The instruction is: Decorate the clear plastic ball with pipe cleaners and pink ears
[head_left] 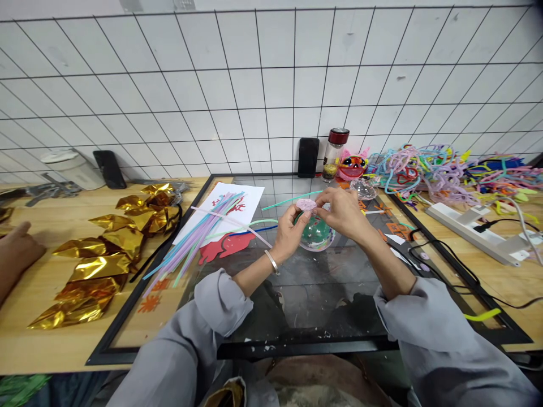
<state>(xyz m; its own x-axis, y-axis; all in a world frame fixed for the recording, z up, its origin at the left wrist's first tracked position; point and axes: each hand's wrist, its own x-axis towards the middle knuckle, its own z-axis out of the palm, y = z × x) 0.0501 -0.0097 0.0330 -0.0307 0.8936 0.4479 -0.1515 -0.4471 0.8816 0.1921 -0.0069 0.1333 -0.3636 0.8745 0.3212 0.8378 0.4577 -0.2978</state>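
Both my hands are together over the dark glass panel [292, 299], fingers closed in a pinch on a small pale pink coil [306, 204], seemingly wound pipe cleaner. My left hand [292, 230] grips its left side, and my right hand [341, 210] pinches its right edge. Just beneath the fingers sits a clear round plastic bowl [316, 246] with something green inside; whether a hand touches it I cannot tell. To the left, a bundle of pastel pipe cleaners [197, 237] lies across white paper [250, 198]. Red cut-out shapes [227, 247] are beside the bundle.
Gold foil pieces [104, 263] and another person's hand [21, 249] are at left. A black phone [308, 157], lidded bottle [334, 154] and pink animal-eared item [353, 165] stand by the wall. Tangled pipe cleaners [424, 172], a power strip [475, 233] and cables occupy the right.
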